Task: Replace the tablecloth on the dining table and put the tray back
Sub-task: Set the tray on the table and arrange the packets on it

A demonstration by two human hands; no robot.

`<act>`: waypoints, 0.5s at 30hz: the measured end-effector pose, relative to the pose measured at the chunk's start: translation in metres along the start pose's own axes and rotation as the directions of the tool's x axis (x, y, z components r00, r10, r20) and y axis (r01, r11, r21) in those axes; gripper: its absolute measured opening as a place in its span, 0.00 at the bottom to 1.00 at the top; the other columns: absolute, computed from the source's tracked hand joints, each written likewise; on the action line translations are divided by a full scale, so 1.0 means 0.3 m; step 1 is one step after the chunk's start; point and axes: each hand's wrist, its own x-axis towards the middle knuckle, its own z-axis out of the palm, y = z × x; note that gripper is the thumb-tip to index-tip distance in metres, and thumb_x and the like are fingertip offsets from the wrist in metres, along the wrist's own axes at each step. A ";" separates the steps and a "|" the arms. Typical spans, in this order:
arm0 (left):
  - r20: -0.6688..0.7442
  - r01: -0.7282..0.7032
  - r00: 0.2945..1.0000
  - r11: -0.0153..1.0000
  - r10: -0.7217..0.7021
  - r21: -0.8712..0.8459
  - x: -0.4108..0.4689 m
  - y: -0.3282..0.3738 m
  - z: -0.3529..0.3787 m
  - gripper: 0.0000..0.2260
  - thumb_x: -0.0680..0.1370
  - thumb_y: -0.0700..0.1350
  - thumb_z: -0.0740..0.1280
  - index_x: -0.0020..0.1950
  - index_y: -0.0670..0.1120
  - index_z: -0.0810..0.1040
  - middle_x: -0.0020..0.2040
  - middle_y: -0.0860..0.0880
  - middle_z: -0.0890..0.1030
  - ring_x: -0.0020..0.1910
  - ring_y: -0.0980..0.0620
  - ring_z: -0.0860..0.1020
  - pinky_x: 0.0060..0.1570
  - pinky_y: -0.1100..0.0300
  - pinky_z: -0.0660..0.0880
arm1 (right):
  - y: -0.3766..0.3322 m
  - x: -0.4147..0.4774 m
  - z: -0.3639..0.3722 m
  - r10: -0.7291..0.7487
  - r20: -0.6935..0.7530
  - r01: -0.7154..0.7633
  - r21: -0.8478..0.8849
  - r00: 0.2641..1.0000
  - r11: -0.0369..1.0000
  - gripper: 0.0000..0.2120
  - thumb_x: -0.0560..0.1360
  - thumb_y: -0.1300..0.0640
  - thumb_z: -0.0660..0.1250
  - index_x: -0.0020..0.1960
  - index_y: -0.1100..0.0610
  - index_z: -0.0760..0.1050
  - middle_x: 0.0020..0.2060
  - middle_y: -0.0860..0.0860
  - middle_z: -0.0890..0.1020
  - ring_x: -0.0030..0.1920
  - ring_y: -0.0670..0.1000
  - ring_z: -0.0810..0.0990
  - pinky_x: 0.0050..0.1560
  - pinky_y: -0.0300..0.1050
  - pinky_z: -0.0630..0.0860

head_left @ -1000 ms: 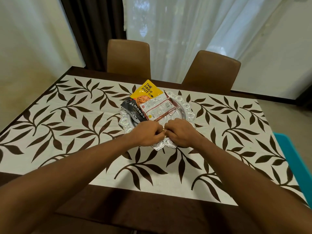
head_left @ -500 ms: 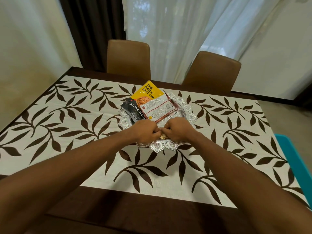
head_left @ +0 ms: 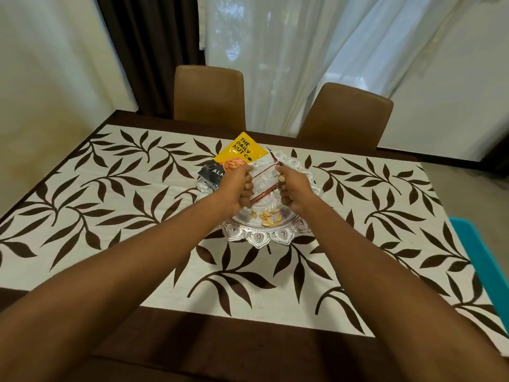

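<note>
Round silver tray (head_left: 268, 238) flat on leaf-print tablecloth (head_left: 110, 188), no evident long axis; left hand (head_left: 237, 188) and right hand (head_left: 296, 188) curled, seemingly gripping white packet (head_left: 263, 177).

The yellow nut pouch (head_left: 240, 151) reads "THE DAILY NUT CO". The black pouch (head_left: 213, 174) beside it shows "ALM". Print on the white packet (head_left: 264, 177) is too small to read.

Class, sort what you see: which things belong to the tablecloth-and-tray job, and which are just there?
Job: leaf-print tablecloth; silver tray; left hand; right hand.
Just there: two brown chairs; snack packets; loose nuts; curtains.
</note>
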 end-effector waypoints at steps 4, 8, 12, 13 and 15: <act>0.097 0.216 0.976 0.870 -0.194 -0.443 0.020 0.008 -0.028 0.17 0.82 0.49 0.60 0.33 0.47 0.69 0.23 0.52 0.68 0.18 0.59 0.62 0.14 0.70 0.56 | 0.017 -0.019 0.014 0.150 0.255 -0.273 0.566 0.955 0.778 0.22 0.81 0.53 0.61 0.28 0.54 0.68 0.23 0.48 0.68 0.20 0.43 0.61 0.18 0.32 0.55; 0.107 0.210 0.977 0.716 -0.187 -0.665 0.027 -0.006 -0.026 0.14 0.83 0.45 0.60 0.42 0.39 0.75 0.26 0.47 0.74 0.21 0.58 0.70 0.17 0.71 0.67 | 0.054 -0.049 0.053 0.179 0.271 -0.324 0.737 0.946 0.593 0.17 0.79 0.59 0.58 0.32 0.56 0.69 0.26 0.51 0.71 0.24 0.44 0.66 0.21 0.32 0.62; 0.012 0.104 0.990 0.687 -0.138 -0.719 0.011 -0.014 -0.006 0.12 0.83 0.43 0.60 0.43 0.37 0.76 0.35 0.47 0.74 0.27 0.59 0.72 0.19 0.69 0.71 | 0.074 -0.081 0.092 0.230 0.193 -0.286 0.817 0.954 0.501 0.17 0.84 0.57 0.57 0.39 0.60 0.74 0.26 0.54 0.77 0.34 0.48 0.75 0.32 0.36 0.73; -0.030 0.055 0.994 0.722 -0.105 -0.690 -0.003 -0.011 0.008 0.12 0.82 0.42 0.60 0.42 0.38 0.76 0.34 0.48 0.74 0.24 0.59 0.73 0.20 0.69 0.71 | 0.076 -0.090 0.106 0.234 0.184 -0.282 0.813 0.955 0.509 0.17 0.84 0.56 0.56 0.41 0.60 0.75 0.28 0.55 0.79 0.37 0.50 0.77 0.38 0.37 0.75; -0.118 -0.077 0.993 0.820 0.011 -0.567 -0.035 -0.005 0.048 0.14 0.81 0.41 0.60 0.37 0.41 0.76 0.31 0.49 0.75 0.21 0.58 0.73 0.22 0.68 0.71 | 0.089 -0.109 0.137 0.225 0.211 -0.300 0.807 0.951 0.509 0.17 0.84 0.56 0.54 0.43 0.60 0.76 0.32 0.56 0.81 0.40 0.52 0.79 0.51 0.41 0.75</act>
